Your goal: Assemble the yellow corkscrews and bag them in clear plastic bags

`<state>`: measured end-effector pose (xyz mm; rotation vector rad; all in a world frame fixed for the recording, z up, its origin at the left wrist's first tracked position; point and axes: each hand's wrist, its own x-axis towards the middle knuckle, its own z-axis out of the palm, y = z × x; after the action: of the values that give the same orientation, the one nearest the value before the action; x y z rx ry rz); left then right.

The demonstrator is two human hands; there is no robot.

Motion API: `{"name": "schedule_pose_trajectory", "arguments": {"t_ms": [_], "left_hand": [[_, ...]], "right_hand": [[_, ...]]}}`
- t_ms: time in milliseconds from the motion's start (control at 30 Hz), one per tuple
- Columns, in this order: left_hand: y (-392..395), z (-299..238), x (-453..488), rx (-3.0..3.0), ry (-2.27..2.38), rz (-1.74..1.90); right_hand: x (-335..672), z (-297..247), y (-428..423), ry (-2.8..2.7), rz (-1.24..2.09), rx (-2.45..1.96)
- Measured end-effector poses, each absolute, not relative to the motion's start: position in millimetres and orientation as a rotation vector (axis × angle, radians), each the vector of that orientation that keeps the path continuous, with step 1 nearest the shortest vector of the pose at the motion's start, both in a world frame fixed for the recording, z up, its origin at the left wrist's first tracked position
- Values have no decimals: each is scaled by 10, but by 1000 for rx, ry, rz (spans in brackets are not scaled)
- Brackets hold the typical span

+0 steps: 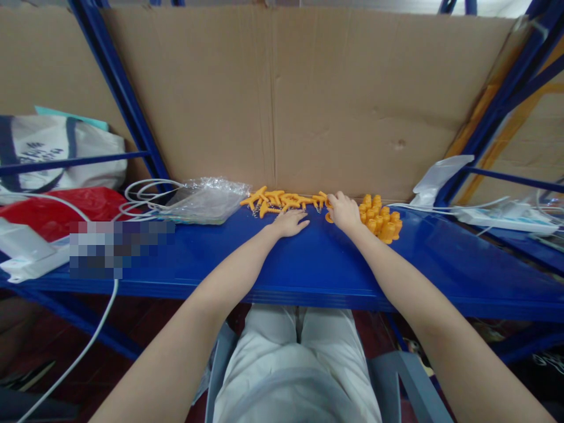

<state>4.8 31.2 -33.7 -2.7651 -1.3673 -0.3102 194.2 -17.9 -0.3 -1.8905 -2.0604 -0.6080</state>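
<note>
My left hand point(291, 223) lies on the blue table with its fingers stretched out and nothing seen in it. Just beyond its fingertips is a loose row of orange, branching plastic pieces point(275, 197), some with small metal coils or chains. To its right, my right hand point(344, 211) is closed, its bent fingers on a small orange plastic piece point(328, 202) whose shape is mostly covered. Another bit of orange shows under those fingers. Beside the right wrist stands a tight group of orange, cup-like plastic parts point(388, 225), partly hidden by the forearm.
A tall cardboard sheet point(273, 100) backs the blue table point(317, 264). Clear plastic bags point(207, 200) and coiled white cable point(143, 197) lie to the left, near a power strip point(35, 258) and a red bag point(83, 205). Another power strip point(502, 217) is at the right.
</note>
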Motion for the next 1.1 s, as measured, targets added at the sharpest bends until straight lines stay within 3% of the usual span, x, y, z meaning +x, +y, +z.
{"name": "schedule_pose_trajectory", "arguments": {"t_ms": [267, 533, 1100], "left_hand": [[315, -322, 20, -2826, -1371, -227], [380, -367, 35, -2756, -1324, -373], [251, -242, 117, -2717, -1129, -466]], "right_hand": [[1871, -70, -139, -2085, -596, -1893], [1847, -96, -176, -2081, -522, -1926], [1905, -92, -146, -2112, -198, -2045]]}}
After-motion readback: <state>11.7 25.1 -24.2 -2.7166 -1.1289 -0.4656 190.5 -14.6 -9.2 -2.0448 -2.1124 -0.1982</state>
